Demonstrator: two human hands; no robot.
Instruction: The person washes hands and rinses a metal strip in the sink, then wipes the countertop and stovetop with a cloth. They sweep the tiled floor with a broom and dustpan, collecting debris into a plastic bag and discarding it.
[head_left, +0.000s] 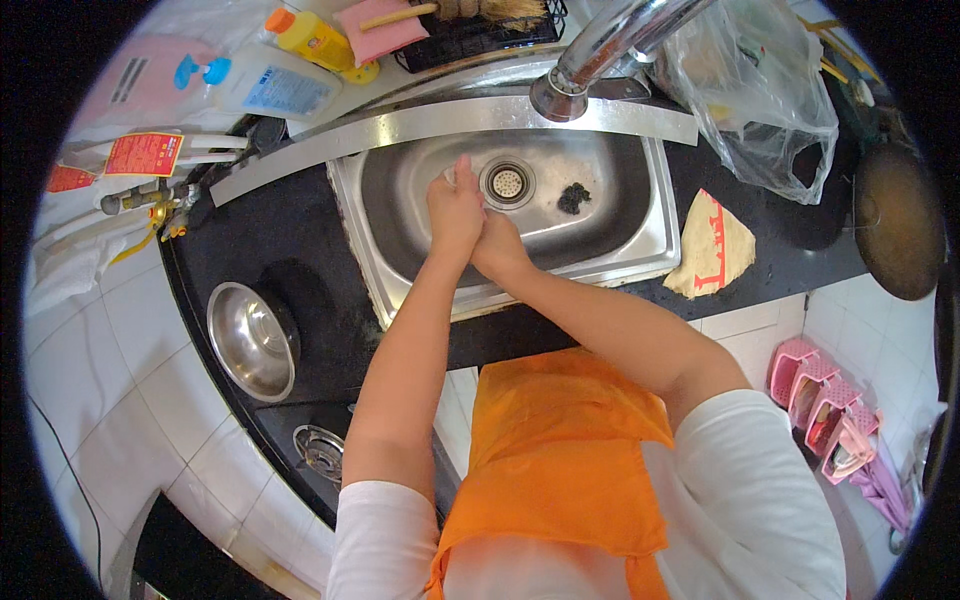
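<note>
My left hand (456, 208) and my right hand (499, 244) are pressed together over the left half of a stainless steel sink (615, 259). The left hand lies uppermost, and its fingers point towards the back of the basin. A small whitish patch shows at the left hand's edge; what it is, or whether anything sits between the palms, is hidden. Right of the hands is the round drain strainer (508, 182). A dark clump, perhaps a scouring pad (574, 198), rests on the basin floor. The chrome faucet (562, 94) hangs above the back rim, with no water visibly running.
A steel bowl (251, 341) stands on the black counter (315, 225), near a gas burner (319, 450). Right of the sink are a folded beige cloth (712, 247) and a plastic bag (750, 97). A pump bottle (277, 82) and yellow bottle (315, 41) stand behind.
</note>
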